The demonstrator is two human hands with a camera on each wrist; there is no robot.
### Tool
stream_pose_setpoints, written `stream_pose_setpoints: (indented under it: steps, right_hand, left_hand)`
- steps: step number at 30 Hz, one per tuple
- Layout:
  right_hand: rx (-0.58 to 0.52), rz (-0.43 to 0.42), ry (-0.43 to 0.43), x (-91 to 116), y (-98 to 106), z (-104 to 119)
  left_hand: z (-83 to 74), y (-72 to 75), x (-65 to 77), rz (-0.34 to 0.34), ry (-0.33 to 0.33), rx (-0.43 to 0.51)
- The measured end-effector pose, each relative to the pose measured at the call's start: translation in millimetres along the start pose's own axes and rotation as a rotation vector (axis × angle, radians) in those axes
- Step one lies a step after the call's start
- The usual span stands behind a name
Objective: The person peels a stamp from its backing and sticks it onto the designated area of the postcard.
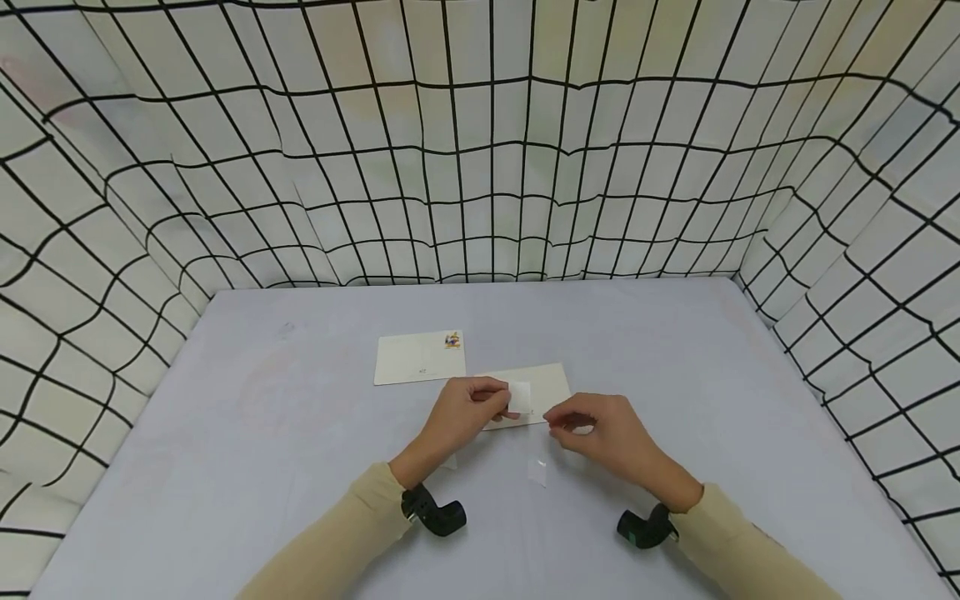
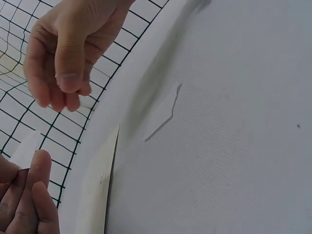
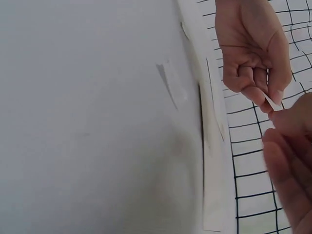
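Between thumb and fingers, my left hand [image 1: 467, 410] pinches a small white square piece [image 1: 520, 397], which looks like thin paper or a sticker. My right hand [image 1: 606, 432] hovers just to its right, fingers loosely bent; I see nothing held in it. Below both hands lies a cream envelope or card [image 1: 551, 382], partly covered by the left hand. In the left wrist view, the right hand [image 2: 73, 53] stands apart from the left hand [image 2: 29, 200]. A small, shiny, translucent piece [image 1: 537, 472] lies on the table nearer to me.
Another cream envelope or card [image 1: 412, 360] with a colourful stamp [image 1: 452, 340] in its corner lies further back on the left. A pale scrap [image 1: 450, 462] shows beside my left wrist. White cloth covers the table [image 1: 300, 467]; black netting [image 1: 491, 200] surrounds its back and sides.
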State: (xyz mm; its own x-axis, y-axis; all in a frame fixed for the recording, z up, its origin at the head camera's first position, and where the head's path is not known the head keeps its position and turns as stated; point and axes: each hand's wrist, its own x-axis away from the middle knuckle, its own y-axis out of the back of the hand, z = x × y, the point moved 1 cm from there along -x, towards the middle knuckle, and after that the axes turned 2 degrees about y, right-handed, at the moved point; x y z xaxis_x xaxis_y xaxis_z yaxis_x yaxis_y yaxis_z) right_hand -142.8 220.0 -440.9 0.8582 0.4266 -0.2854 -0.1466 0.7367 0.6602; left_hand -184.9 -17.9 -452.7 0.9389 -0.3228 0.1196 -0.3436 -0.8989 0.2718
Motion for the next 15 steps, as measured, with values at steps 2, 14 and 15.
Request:
stream_pose_setpoints:
  steps: [2,14,15]
  right_hand:
    - [0.014,-0.049,0.077,-4,2,2]
    - [0.235,-0.193,0.486,-27,5,5]
    - [0.256,-0.195,0.529,-28,4,5]
  left_hand:
    - [-0.4,0.1,0.5,0.005,0.000,0.004]
    - [-6.8,2.0,3.6,0.065,0.008,0.086]
    - [-7.0,2.1,3.7,0.075,0.007,0.100]
